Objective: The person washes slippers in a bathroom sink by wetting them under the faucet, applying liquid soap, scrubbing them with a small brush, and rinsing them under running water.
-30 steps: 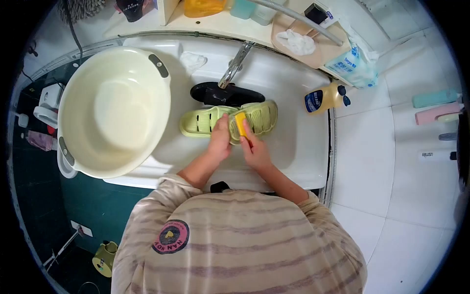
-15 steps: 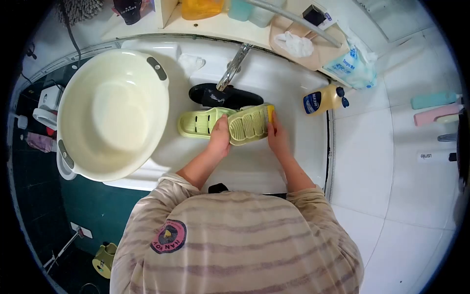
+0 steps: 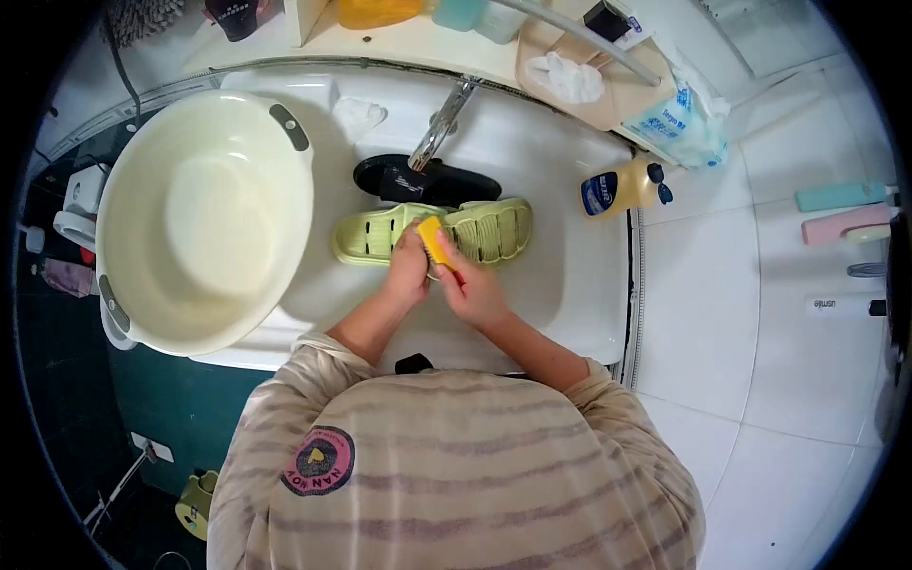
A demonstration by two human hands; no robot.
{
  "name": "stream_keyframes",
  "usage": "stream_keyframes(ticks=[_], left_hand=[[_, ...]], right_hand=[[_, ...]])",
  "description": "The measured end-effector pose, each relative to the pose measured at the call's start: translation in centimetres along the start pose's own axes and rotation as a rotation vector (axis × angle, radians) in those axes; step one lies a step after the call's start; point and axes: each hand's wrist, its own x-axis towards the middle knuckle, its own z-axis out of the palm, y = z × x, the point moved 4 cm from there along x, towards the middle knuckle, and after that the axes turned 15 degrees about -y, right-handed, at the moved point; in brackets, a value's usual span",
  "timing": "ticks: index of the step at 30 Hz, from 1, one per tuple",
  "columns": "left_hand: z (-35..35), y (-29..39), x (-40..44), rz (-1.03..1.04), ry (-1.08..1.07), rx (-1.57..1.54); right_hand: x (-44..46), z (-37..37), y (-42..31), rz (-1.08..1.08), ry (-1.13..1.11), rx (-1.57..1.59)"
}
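Note:
My left hand point(image 3: 408, 268) grips the near end of a light green slipper point(image 3: 494, 231), whose ribbed surface faces up. In my right hand point(image 3: 472, 288) is a yellow brush point(image 3: 435, 242), pressed on the slipper's left end beside my left fingers. Another green slipper point(image 3: 357, 237) lies to the left in the white sink point(image 3: 589, 294), partly behind my left hand. A black slipper point(image 3: 456, 182) rests behind both, under the metal faucet point(image 3: 442, 123).
A large cream basin point(image 3: 204, 218) sits on the sink's left side. The yellow bottle point(image 3: 619, 188) lies at the right rim. Behind the sink, a shelf point(image 3: 408, 47) holds bottles and a pink tray point(image 3: 589, 106) with white material in it.
My right hand moved the brush to the slipper's right end, then back left to its left end. My left hand stays on the slipper. The whole view has shifted slightly.

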Motion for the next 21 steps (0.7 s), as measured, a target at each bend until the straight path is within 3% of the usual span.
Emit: stream_keyframes(ticks=[2,3,7,9,12,13,15,16,18,19,21], left_hand=[[-0.6,-1.2,0.8,-0.018,-0.021,-0.046],[-0.5,-1.6,1.2,-0.023,-0.045,-0.105],[0.0,-1.2,1.5,0.016,0.062,-0.05],[-0.3,-0.7,0.6,0.013,0.074,0.008],[-0.4,-0.9,0.4,-0.005,0.055,0.038],[-0.2,-1.0,0.8,-0.012,0.028,-0.022],[0.1,-0.6,1.2,0.02,0.043,0.002],[0.2,-0.5,1.1,0.027,0.059,0.013],[0.3,-0.5,0.9,0.027,0.074,0.018],[-0.2,-0.5,0.6,0.028,0.079,0.055],[-0.9,-0.7,0.6,0.028,0.086,0.103]], right_hand=[[0.3,-1.8,-1.9,0.36,-0.112,-0.094],[0.1,-4.3,2.2,0.49,-0.044,-0.044],[0.5,-6.9,2.7,0.601,-0.04,-0.101],[0.0,-1.7,-2.3,0.267,-0.134,0.001],[-0.4,-1.7,-0.5,0.143,-0.118,-0.019],[-0.1,-2.9,1.3,0.137,-0.111,-0.016],[0.1,-7.3,6.8,0.461,0.174,-0.023],[0.0,-6.5,6.9,0.461,0.173,-0.026],[0.0,-2.6,5.4,0.213,0.055,0.031],[-0.3,-1.3,3.6,0.222,0.052,0.031],[0.3,0.2,-3.4,-0.147,-0.025,-0.017]])
